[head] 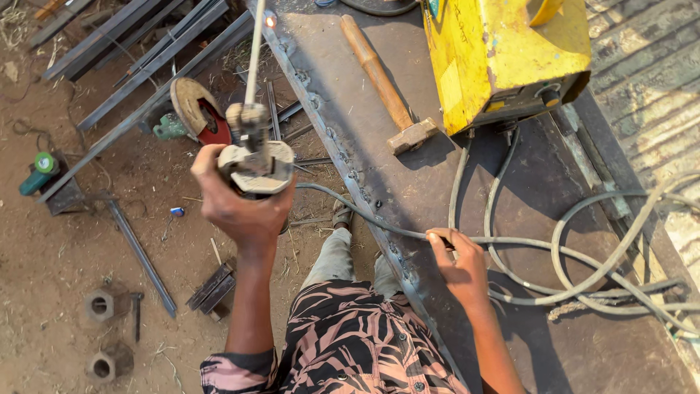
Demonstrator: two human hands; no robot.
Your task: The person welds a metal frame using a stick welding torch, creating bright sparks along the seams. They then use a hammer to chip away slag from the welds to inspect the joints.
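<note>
Electrode holder (255, 164) clamped in my left hand (240, 208) off the desk (408, 182) edge — right hand (458, 266) pinching the cable (364, 215).

A wooden-handled hammer (385, 86) lies top centre beside a yellow machine (503, 55) at upper right. An angle grinder (191, 111) and steel bars (138, 44) lie upper left.

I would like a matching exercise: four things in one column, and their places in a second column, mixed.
1. hammer
2. electrode holder
3. cable
4. angle grinder

a. on the dirt ground
b. in the left hand
c. under the right hand
d. on the metal table beside the yellow machine

Pairs: 1-d, 2-b, 3-c, 4-a
</note>
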